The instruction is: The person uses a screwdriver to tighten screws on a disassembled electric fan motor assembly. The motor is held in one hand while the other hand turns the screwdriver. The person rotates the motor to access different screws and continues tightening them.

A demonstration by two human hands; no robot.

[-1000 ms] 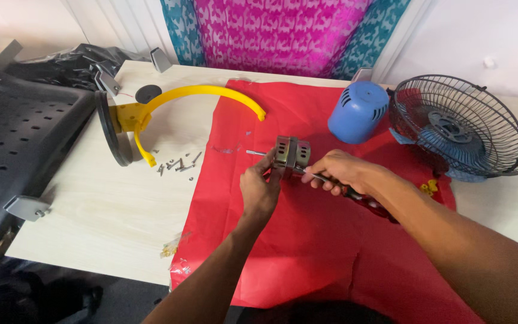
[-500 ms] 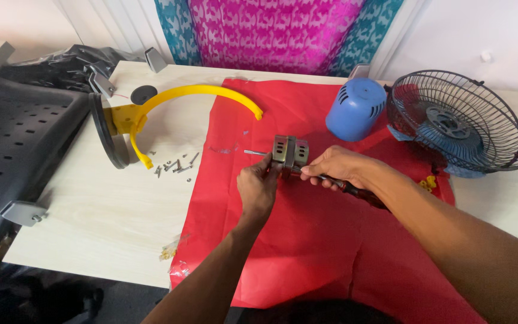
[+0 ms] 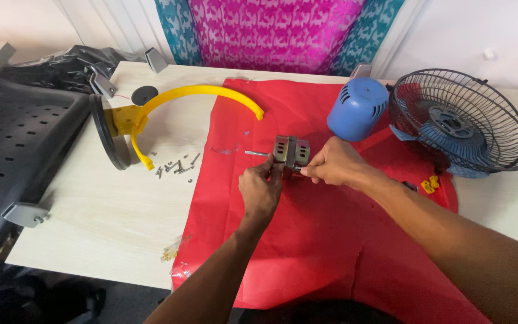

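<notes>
Red cloth covers the pale table under the grip. Both hands clamp a small grey motor: left hand below, right hand beside it. Beyond lie a blue housing and fan cage; loose screws leftward. Judging by that, the fan is apart, the motor in work.

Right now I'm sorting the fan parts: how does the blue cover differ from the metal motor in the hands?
The blue cover is rounded plastic; the metal motor is grey and blocky with a shaft sticking out. The cover lies untouched; the motor is held by the left hand and right hand. Both are over the red cloth.
</notes>
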